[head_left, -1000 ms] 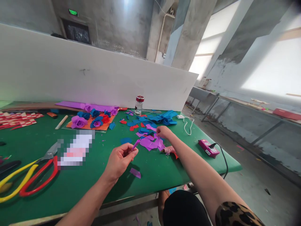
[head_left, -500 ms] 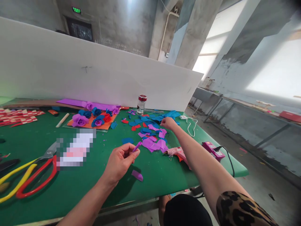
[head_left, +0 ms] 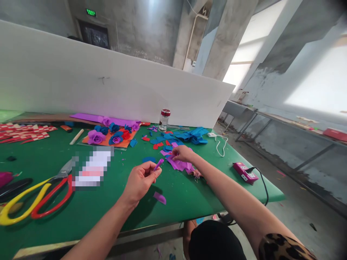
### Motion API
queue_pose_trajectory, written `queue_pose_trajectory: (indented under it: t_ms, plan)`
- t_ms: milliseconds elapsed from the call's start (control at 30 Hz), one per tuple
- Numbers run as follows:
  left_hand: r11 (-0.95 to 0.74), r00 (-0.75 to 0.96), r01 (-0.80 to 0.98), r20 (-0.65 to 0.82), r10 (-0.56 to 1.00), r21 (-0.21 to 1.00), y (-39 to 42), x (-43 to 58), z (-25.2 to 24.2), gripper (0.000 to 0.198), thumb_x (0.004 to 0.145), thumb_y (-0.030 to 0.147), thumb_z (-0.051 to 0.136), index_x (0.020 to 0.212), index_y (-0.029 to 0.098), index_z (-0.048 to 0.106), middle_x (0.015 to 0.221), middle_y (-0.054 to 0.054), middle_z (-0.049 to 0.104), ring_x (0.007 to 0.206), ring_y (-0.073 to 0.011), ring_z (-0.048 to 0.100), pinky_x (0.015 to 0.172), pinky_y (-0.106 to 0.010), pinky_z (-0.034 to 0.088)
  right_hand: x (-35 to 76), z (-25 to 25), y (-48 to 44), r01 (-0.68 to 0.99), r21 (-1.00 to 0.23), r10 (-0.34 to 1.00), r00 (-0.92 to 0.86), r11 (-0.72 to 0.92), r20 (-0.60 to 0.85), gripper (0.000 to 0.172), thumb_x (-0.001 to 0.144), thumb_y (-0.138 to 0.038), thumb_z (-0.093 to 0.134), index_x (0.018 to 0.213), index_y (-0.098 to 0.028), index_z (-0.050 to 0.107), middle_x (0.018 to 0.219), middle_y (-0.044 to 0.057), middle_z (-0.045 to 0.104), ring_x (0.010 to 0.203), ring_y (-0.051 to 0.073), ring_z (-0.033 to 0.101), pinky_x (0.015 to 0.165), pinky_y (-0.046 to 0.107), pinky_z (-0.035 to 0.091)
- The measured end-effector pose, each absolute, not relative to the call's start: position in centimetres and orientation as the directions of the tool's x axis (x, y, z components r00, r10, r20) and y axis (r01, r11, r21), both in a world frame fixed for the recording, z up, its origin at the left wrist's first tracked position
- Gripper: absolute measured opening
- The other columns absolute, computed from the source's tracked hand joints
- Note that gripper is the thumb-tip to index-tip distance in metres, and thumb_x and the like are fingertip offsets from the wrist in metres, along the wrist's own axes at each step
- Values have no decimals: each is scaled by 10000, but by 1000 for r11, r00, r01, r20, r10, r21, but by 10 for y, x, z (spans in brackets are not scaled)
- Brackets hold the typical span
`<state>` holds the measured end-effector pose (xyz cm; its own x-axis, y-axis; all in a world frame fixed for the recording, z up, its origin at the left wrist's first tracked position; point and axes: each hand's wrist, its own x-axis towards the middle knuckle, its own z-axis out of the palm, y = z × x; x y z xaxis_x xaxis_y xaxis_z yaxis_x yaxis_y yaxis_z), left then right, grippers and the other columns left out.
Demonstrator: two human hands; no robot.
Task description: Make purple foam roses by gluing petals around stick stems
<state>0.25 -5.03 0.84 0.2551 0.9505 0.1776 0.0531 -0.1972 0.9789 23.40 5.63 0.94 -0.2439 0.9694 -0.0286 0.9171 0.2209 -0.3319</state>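
My left hand (head_left: 143,179) is closed in a pinch around a small rolled piece of purple paper (head_left: 159,164), held upright above the table. Over the pile of cut purple paper pieces (head_left: 181,165), my right hand (head_left: 183,154) has its fingers bent down and drawn together; whatever is between them is hidden. One loose purple petal piece (head_left: 159,198) lies just below my left hand. Part of a pink glue gun (head_left: 197,174) shows from under my right forearm. Blue paper pieces (head_left: 193,135) are spread beyond my right hand, with a few red scraps (head_left: 158,145) among them.
Finished paper flowers (head_left: 116,138) rest on an orange sheet at the back left. Large scissors (head_left: 52,195) lie at left. A lidded glass jar (head_left: 164,121) stands before a white board (head_left: 141,90). A magenta power box (head_left: 245,172) and white cable (head_left: 221,146) sit at right.
My right hand has moved from the blue pieces back toward me and left, onto the purple pieces. My left hand still holds the rolled purple paper, nearly in place.
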Motion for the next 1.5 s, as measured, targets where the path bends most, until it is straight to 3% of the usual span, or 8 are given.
queue_pose_trajectory:
  t_ms: [267,467,667,833,967,1100,1267,1500]
  plan:
    - [-208,252,48,190,949,977,-48,1,11,238,737,401,661,705,172,606,552,46,482,530,-93,423,533,-216,336,286,31,59,855,-511,995,-94,88,14,73,810,-119,579,805,-133,650,562,-3,638,529,107,592,506,177,437]
    - [-202,261,48,183,948,978,-47,0,9,233,740,398,659,711,175,600,554,50,475,531,-92,423,536,-216,334,303,30,55,806,-590,996,-83,52,-25,123,876,-152,513,817,-140,619,580,21,675,529,107,630,492,165,474]
    - [-195,262,59,173,949,979,-49,1,13,234,735,400,654,702,175,597,536,51,463,523,-94,414,523,-216,322,309,21,67,881,-472,1000,-25,25,7,45,811,-151,617,809,-148,662,578,13,674,562,132,642,528,189,479]
    - [-189,263,54,169,950,981,-50,1,13,240,731,408,653,697,178,598,537,54,461,524,-92,420,523,-207,330,290,19,78,947,-313,990,-33,75,138,209,802,-193,642,1006,-198,689,985,65,724,906,194,650,743,243,470]
    - [-187,260,57,166,951,981,-50,0,13,243,725,413,658,691,180,599,541,53,463,522,-92,425,516,-205,336,270,14,82,962,-245,991,-102,121,88,182,752,-304,707,901,-203,730,909,52,733,844,200,652,701,235,455]
    - [-194,256,53,174,951,980,-50,0,14,236,724,404,660,689,179,599,546,47,472,526,-96,431,517,-210,344,269,13,82,962,-234,990,-143,140,8,108,723,-214,718,817,-174,754,816,30,734,781,175,654,653,205,445]
    - [-198,257,52,179,950,979,-52,1,16,235,731,402,658,683,178,608,542,43,478,515,-96,422,512,-212,349,283,22,91,962,-245,990,-133,118,-49,146,804,-298,671,829,-184,759,749,12,727,739,161,661,635,200,462]
    - [-180,263,59,158,952,982,-50,0,13,220,733,390,654,692,177,617,527,50,470,504,-93,415,503,-207,326,260,1,124,968,-250,1000,-21,16,-18,268,918,-315,569,1144,-175,597,1174,87,605,1000,207,611,850,394,521]
